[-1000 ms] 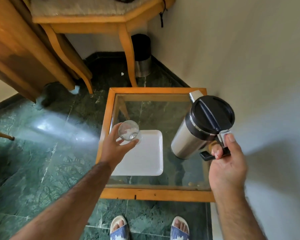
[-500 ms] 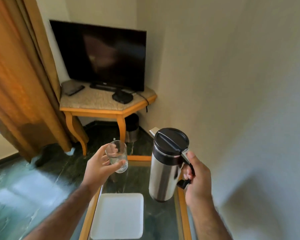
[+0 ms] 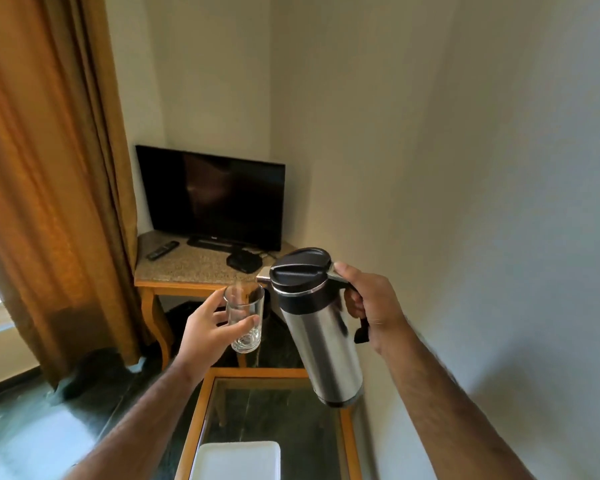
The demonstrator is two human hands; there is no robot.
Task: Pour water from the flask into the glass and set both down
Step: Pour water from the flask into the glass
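The right hand (image 3: 371,306) is tipping the flask (image 3: 321,337) by its handle toward the glass (image 3: 245,320) the left hand (image 3: 205,327) is gripping, so pouring likely needs slightly more tilt.

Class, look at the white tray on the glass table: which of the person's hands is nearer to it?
Left, marginally. The left hand holds the glass above the white tray; the right hand grips the flask higher and further right.
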